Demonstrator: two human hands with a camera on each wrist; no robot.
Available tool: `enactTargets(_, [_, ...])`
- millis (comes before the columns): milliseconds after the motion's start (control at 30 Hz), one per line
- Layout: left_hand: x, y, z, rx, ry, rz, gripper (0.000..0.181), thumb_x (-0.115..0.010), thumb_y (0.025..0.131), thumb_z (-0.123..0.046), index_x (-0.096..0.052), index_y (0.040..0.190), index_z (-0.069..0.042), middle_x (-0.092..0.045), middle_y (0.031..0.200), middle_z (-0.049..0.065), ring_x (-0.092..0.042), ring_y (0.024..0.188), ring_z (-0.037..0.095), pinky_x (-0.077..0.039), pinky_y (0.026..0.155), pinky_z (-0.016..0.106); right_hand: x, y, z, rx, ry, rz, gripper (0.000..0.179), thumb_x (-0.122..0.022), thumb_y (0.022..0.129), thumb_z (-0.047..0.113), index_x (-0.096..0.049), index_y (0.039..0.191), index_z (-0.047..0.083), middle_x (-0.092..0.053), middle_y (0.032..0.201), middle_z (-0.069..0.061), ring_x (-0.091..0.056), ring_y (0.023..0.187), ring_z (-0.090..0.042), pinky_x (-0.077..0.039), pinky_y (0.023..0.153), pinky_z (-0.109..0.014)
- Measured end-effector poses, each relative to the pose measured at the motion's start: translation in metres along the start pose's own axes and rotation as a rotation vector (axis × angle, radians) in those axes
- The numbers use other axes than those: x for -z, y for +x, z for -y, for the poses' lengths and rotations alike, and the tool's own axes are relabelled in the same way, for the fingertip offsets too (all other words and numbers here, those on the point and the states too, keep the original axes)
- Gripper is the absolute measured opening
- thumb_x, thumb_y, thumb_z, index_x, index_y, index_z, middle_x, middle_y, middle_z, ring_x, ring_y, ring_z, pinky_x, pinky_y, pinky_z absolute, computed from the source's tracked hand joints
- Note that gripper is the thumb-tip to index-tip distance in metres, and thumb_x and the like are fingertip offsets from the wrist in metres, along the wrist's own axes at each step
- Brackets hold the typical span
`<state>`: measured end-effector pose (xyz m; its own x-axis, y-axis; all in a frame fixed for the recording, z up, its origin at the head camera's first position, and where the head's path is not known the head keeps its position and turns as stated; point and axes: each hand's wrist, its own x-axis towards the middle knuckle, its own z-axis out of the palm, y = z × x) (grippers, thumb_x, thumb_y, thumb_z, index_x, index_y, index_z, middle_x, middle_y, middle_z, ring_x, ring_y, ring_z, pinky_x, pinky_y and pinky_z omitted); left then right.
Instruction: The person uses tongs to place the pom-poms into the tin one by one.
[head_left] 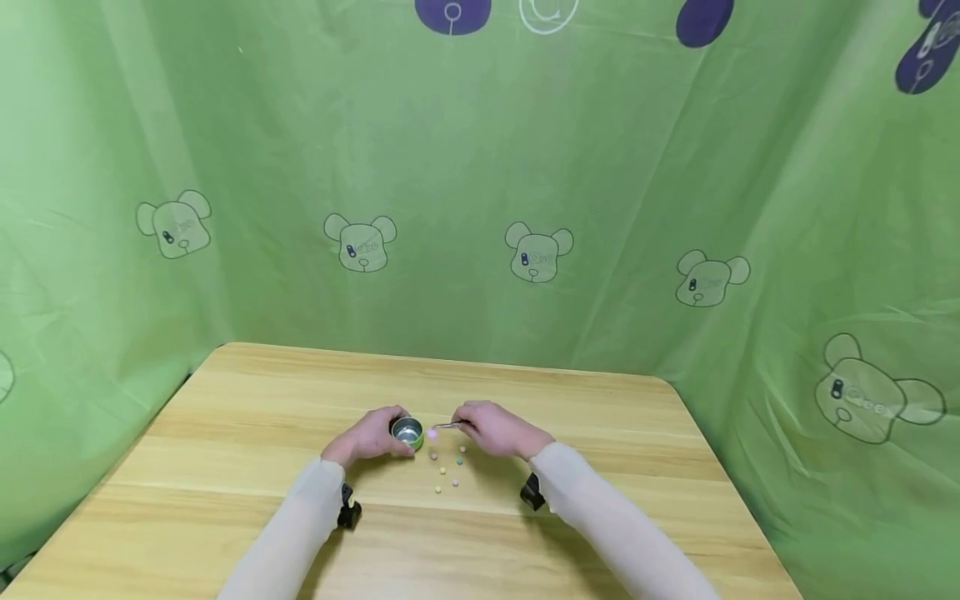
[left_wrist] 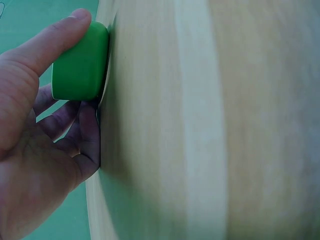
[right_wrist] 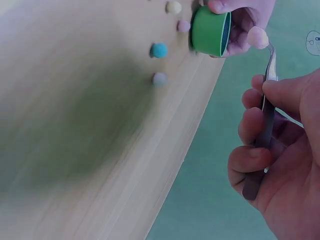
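Nearest the camera, your two off-white sleeves (head_left: 283,537) reach in from the bottom edge, with two black wrist cameras (head_left: 348,508) strapped beneath them, one to each arm. Your left hand (head_left: 369,435) grips one small green cup (head_left: 408,434), the thumb on its near side and the fingers round the far side. That cup stands upright on the table, mouth up, its inside silvery. Your right hand (head_left: 497,428) holds one pair of tweezers (right_wrist: 267,120), the thumb and fingers closed round the dark handles. Between the tips sits one pink pom-pom (right_wrist: 258,37), held up just beside the cup's rim, on the side toward your right hand; you cannot tell from these views whether it touches the rim.

Around your hands, six more pom-poms lie loose on the wood, toward you and to the right of the cup: one teal pom-pom (head_left: 459,460), one pale greyish pom-pom (head_left: 462,449) near it, two pinkish pom-poms (head_left: 455,483) and two pale yellow pom-poms (head_left: 442,471). That makes seven with the one in your tweezers.

All this is on one light wooden table (head_left: 637,467). Beyond it hangs a green curtain (head_left: 450,142), printed with five whole bear heads (head_left: 538,254), part of another outline at the left edge, and purple shapes (head_left: 453,15) along the top.
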<state>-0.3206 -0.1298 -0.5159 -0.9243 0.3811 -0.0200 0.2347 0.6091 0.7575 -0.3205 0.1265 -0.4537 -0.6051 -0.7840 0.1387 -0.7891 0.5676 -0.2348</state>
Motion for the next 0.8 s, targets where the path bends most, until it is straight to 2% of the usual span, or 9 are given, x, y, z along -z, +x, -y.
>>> enactTargets(200, [0.0, 0.0, 0.0, -0.017, -0.006, -0.003, 0.051, -0.084, 0.069, -0.023, -0.058, 0.111, -0.007, -0.061, 0.099, 0.003, -0.057, 0.094, 0.02, -0.046, 0.089, 0.042, 0.0, 0.016, 0.0, -0.023, 0.014, 0.021, 0.016, -0.05, 0.098, 0.012, -0.065, 0.103, 0.007, -0.061, 0.09, 0.001, -0.056, 0.08, -0.01, -0.049, 0.077, -0.027])
enactTargets(367, [0.0, -0.002, -0.001, -0.022, -0.006, -0.008, 0.051, -0.084, 0.069, -0.022, -0.059, 0.11, -0.007, -0.061, 0.099, 0.004, -0.057, 0.094, 0.02, -0.046, 0.088, 0.041, -0.008, 0.026, -0.002, -0.058, 0.029, 0.057, 0.016, -0.05, 0.098, 0.012, -0.065, 0.103, 0.008, -0.061, 0.09, 0.002, -0.055, 0.081, -0.009, -0.049, 0.078, -0.027])
enactTargets(800, [0.0, 0.0, 0.0, -0.032, 0.007, -0.008, 0.049, -0.084, 0.07, -0.023, -0.059, 0.11, -0.008, -0.061, 0.099, 0.002, -0.057, 0.093, 0.019, -0.046, 0.087, 0.041, -0.023, 0.038, -0.008, -0.122, 0.065, 0.12, 0.018, -0.051, 0.098, 0.014, -0.065, 0.105, 0.008, -0.063, 0.096, 0.002, -0.058, 0.088, -0.01, -0.048, 0.084, -0.028])
